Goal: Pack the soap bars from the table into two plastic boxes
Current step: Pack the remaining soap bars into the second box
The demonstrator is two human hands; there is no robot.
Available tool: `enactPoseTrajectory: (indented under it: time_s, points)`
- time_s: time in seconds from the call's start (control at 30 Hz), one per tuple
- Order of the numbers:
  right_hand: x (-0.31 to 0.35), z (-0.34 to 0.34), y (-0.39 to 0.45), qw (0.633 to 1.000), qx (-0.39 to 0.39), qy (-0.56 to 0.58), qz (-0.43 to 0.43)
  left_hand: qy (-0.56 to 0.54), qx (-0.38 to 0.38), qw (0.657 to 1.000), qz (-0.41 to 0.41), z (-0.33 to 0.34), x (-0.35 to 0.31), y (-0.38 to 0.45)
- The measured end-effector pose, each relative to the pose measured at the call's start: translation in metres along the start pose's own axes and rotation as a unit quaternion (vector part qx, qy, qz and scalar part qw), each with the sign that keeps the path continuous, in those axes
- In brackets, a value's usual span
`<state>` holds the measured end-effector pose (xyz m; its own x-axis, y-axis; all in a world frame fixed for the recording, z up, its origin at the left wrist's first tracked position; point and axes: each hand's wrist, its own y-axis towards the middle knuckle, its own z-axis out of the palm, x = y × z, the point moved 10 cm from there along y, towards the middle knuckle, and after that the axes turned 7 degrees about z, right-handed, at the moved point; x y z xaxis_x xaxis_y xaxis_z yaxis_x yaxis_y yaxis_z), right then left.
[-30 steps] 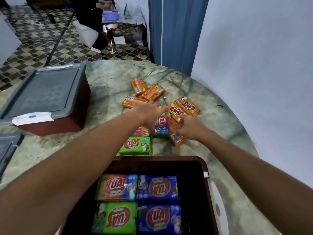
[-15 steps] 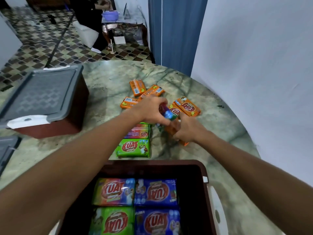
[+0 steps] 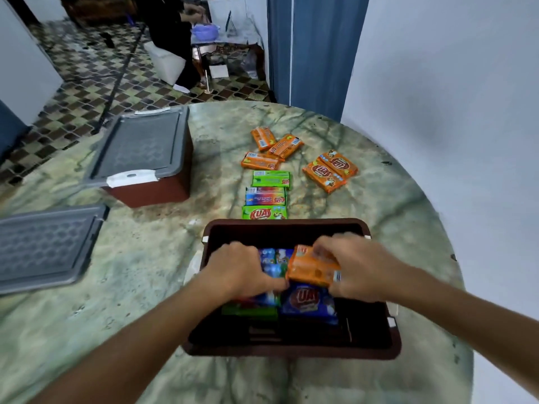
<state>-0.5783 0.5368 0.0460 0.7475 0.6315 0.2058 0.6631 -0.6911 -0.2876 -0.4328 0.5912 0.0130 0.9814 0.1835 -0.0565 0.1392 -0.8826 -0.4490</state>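
An open brown plastic box [image 3: 291, 349] sits at the near edge of the table, with blue and green soap bars [image 3: 309, 301] packed inside. Both hands are over it. My left hand [image 3: 239, 269] presses down on a blue soap bar [image 3: 269, 271] in the box. An orange soap bar [image 3: 312, 271] is gripped in my right hand [image 3: 358, 266] just above the packed bars. Beyond the box lie three green and multicolour bars [image 3: 267, 196] in a row, two orange bars [image 3: 331, 170] to the right, and three orange bars [image 3: 269, 150] farther back.
A second brown box [image 3: 151, 188] with a grey lid on it stands at the left. A loose grey lid [image 3: 43, 246] lies nearer, far left. The round marble table [image 3: 145, 287] meets a white wall on the right. A person sits in the far room.
Both hands drew back from the soap pile to the open box, each carrying a bar. The view tilted down toward the box.
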Motion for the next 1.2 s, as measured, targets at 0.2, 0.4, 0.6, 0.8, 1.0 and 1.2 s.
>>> enactPoseTrajectory:
  time_s: [0.2,0.4,0.6,0.8,1.0,1.2]
  points:
    - [0.008,0.052,-0.005,0.999,0.019,-0.036,0.002,0.045,-0.043,0.998,-0.025,0.036,0.004,-0.007]
    - [0.004,0.062,-0.010,0.999,-0.001,-0.045,-0.005,0.161,-0.046,0.964,0.208,0.050,-0.027,-0.013]
    - [0.016,0.069,-0.015,0.998,-0.001,-0.052,-0.022,0.118,-0.074,0.978,0.154,0.044,-0.007,-0.005]
    - [0.041,0.078,0.001,0.990,-0.005,-0.121,-0.074,0.142,-0.098,0.973,0.152,0.045,-0.012,-0.005]
    - [0.045,0.078,0.003,0.977,-0.023,-0.177,-0.119,0.164,-0.052,0.969,0.177,0.065,-0.027,0.012]
    - [-0.037,0.091,0.005,0.869,0.037,0.433,0.237,0.194,-0.062,0.960,0.190,0.055,-0.021,0.020]
